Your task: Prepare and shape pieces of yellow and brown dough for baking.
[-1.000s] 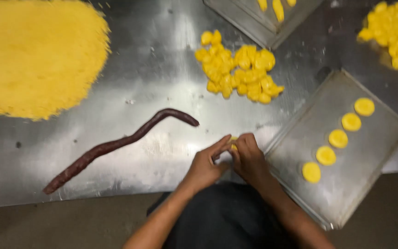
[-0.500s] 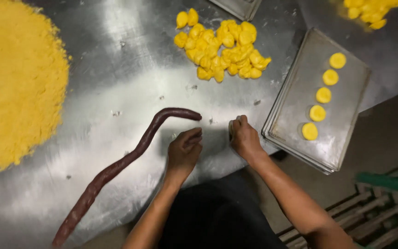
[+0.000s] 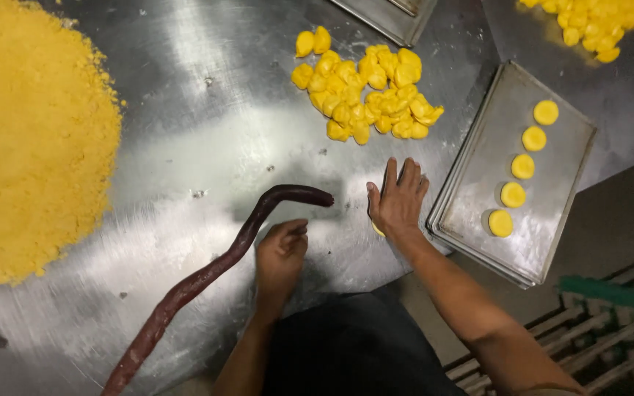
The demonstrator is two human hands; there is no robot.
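The right hand [image 3: 398,199] now lies flat, fingers spread, pressing a yellow dough piece [image 3: 378,230] onto the steel worktop [image 3: 185,95] beside the baking tray [image 3: 478,176]; moments ago both hands rolled it. The left hand [image 3: 282,253], loosely curled and empty, rests near the dark purple filling rope [image 3: 207,275].

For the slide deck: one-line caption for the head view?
Right hand presses a yellow dough piece flat on the steel table; left hand touches a dark paste rope, beside a tray of discs.

Dough rope [image 3: 214,268] left of tray [image 3: 478,176]
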